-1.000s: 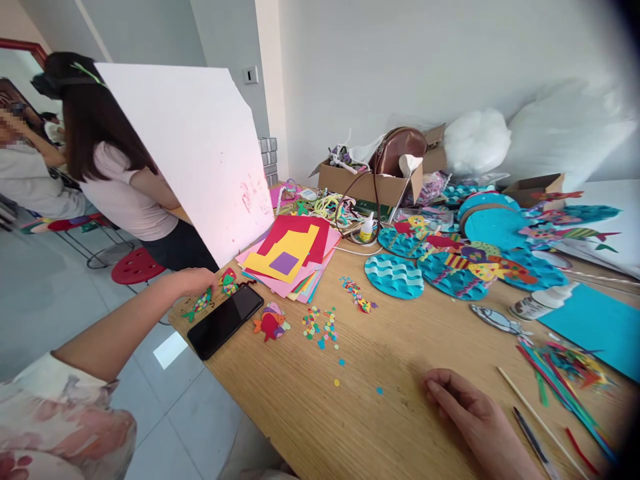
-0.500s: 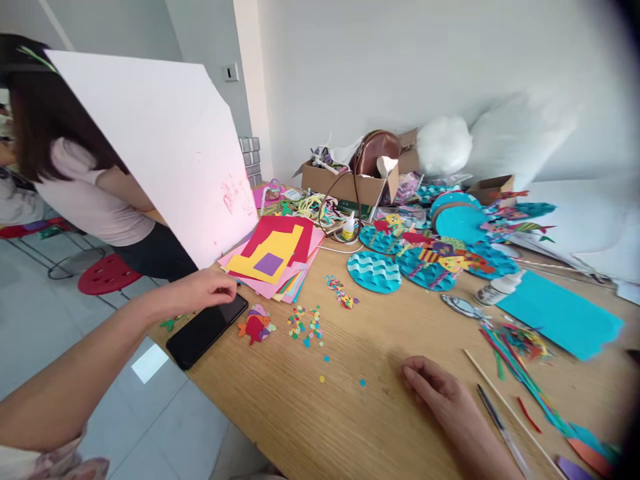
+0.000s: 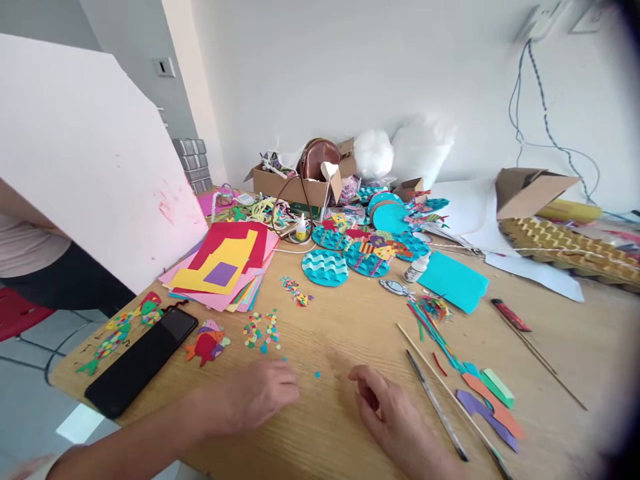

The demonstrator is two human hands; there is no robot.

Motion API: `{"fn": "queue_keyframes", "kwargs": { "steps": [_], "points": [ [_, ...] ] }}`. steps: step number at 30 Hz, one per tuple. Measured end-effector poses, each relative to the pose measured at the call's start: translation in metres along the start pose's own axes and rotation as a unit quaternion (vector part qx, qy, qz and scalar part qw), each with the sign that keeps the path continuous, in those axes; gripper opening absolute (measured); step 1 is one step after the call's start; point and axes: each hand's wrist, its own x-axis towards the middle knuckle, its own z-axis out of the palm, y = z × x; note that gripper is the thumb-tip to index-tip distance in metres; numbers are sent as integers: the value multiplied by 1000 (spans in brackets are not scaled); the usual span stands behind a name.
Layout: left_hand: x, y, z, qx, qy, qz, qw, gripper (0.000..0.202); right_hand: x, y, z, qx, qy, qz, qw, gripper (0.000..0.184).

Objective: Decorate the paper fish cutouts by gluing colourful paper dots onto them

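My left hand is over the table just below a scatter of small coloured paper dots. Its fingers are bent and smeared by motion; whether they hold anything I cannot make out. Resting on the wood to the right, my right hand has loosely curled fingers, with a gap to the thumb and nothing in it. A lone blue dot lies between the two hands. Beyond the dots is a paper fish covered in dots. Red and purple paper fish are stacked near the black phone.
Coloured paper sheets are piled at left beside an upright white board. Blue decorated discs, a glue bottle and a cardboard box stand farther back. A pen and a thin brush lie right of my right hand.
My left hand has moved from above the phone rightward to below the paper dots. The view has turned right, and my right hand stays low on the table, loosely curled.
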Motion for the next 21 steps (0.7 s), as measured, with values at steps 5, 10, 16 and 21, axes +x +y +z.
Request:
{"fn": "queue_keyframes", "kwargs": {
  "steps": [5, 10, 16, 21],
  "points": [
    [-28, 1, 22, 23, 72, -1, 997, 29, -17, 6, -2, -3, -24, -18, 1000, 19],
    [-43, 9, 31, 22, 41, -22, 999, 47, -21, 10, 6, -24, -23, -45, 998, 21],
    [-41, -2, 34, 68, 1, -36, 997, 58, -21, 10, 15, -30, -9, -71, 997, 21],
    [-46, -26, 30, 123, 36, -79, 989, 51, -25, 13, 16, -43, -20, -70, 996, 21]
  ]
}}
